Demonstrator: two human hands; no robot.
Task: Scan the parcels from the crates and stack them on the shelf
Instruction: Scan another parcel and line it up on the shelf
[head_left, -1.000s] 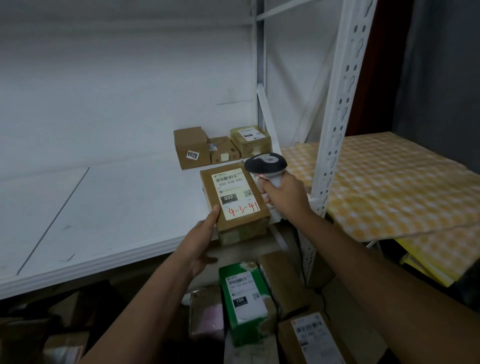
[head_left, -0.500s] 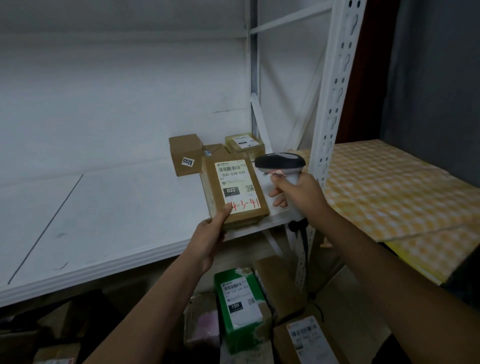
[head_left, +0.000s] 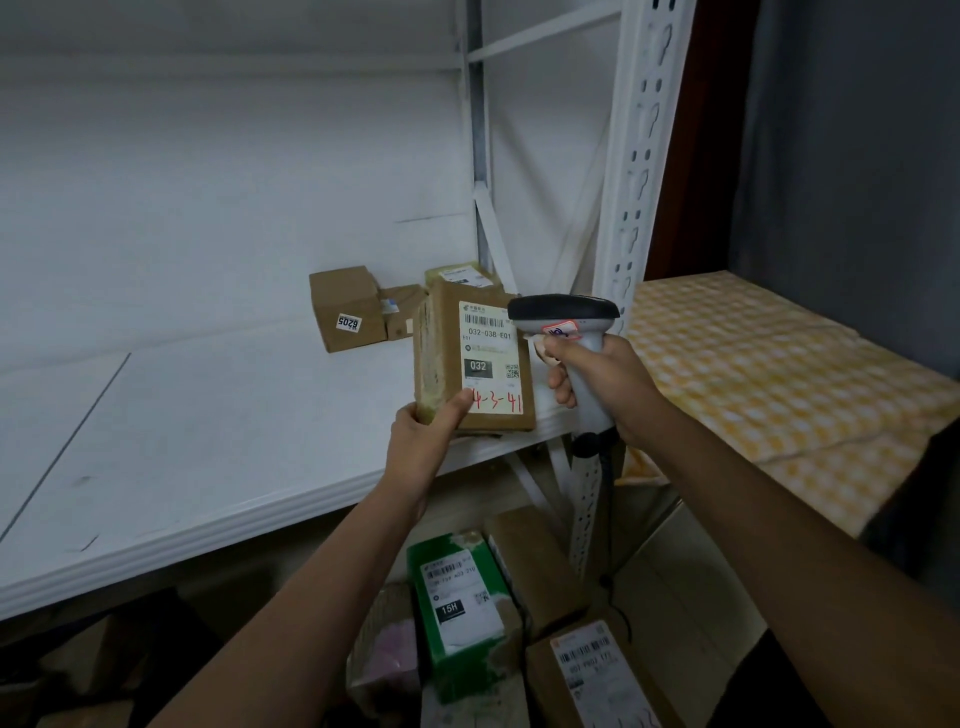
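Since the earlier frames, the brown parcel (head_left: 470, 358) has risen and swung more upright, so it now stands nearly vertical over the front edge of the white shelf (head_left: 218, 415), and the scanner (head_left: 569, 325) has turned so that its dark head sits level just right of the parcel's label.

From the head camera, the left hand (head_left: 426, 436) is clamped on the parcel's lower left corner, thumb pressed on the front face beside the red handwriting "4-3-41". The white label also reads "032-038-E01" and "032". The right hand (head_left: 605, 382) is wrapped tightly round the scanner's pale grip, its cable hanging below the wrist. The scanner head is just beside the parcel's upper right edge; whether they touch I cannot tell.

Farther back on the shelf, near the rear upright, sit three small cardboard boxes (head_left: 348, 306) close together; the leftmost carries a sticker reading "6205". A perforated white post (head_left: 636, 171) stands at the shelf's right end, and to its right lies a yellow checked sheet (head_left: 769, 374) over a neighbouring surface.

Below the shelf, in dim light, more parcels lie packed together: a green parcel (head_left: 457, 613) with a white label marked "15H", plain brown ones beside it, and a brown labelled parcel (head_left: 597, 675) at the lower right. What container holds them is too dark to make out.
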